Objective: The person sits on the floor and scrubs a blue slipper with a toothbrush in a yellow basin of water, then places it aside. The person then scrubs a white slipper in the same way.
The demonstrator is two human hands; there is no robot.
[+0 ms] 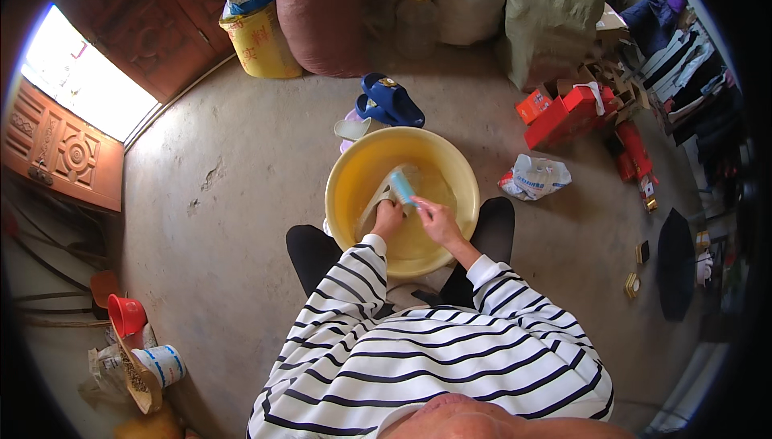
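Between my knees stands a round yellow plastic basin (463,198) with shallow water in the bottom. My left hand (388,220) reaches into it and grips a pale shoe or slipper (369,208), tilted against the basin's left side; my fingers partly hide it. In my right hand (438,222) is a light-blue scrubbing brush (401,184), held by its handle. The brush head lies over the upper end of the pale footwear; whether the bristles touch it is hard to see.
Just beyond the basin lie blue slippers (392,101) and a pale scoop-like item (352,129). A white plastic bag (541,177) sits to the right, near red boxes (567,114). Large sacks (322,17) line the back. At lower left are a red bucket (126,315) and a white tub (160,365).
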